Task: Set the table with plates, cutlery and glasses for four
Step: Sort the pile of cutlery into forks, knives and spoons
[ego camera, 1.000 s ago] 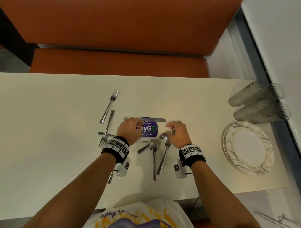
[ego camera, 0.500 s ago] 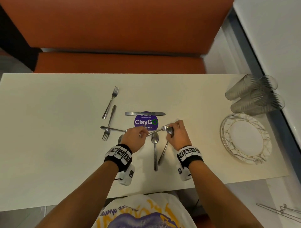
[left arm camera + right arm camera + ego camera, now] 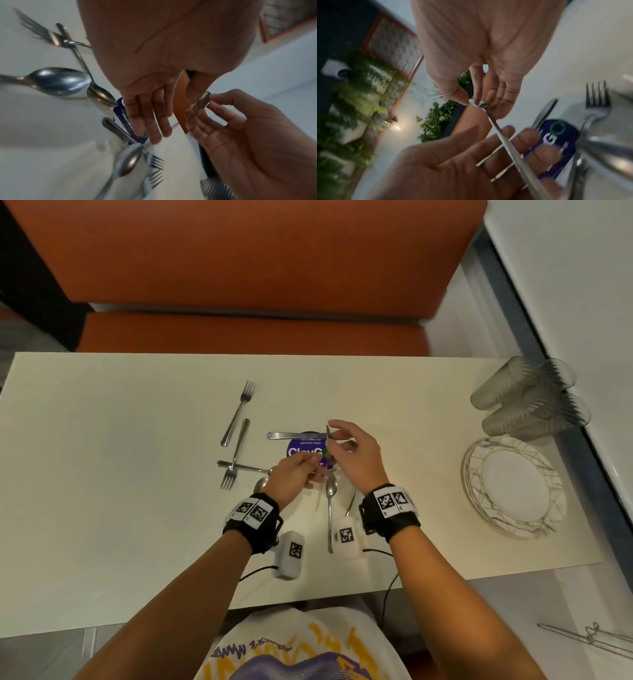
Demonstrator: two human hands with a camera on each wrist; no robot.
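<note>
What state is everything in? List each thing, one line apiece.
Right hand: lifted off the table, pinching one end of a cutlery piece.
Left hand: fingers straight, under that piece.
Knife: lying flat, unheld.
Spoon: lying flat, unheld.
Plates: stacked, not laid out.
Glasses: piled on their sides.
</note>
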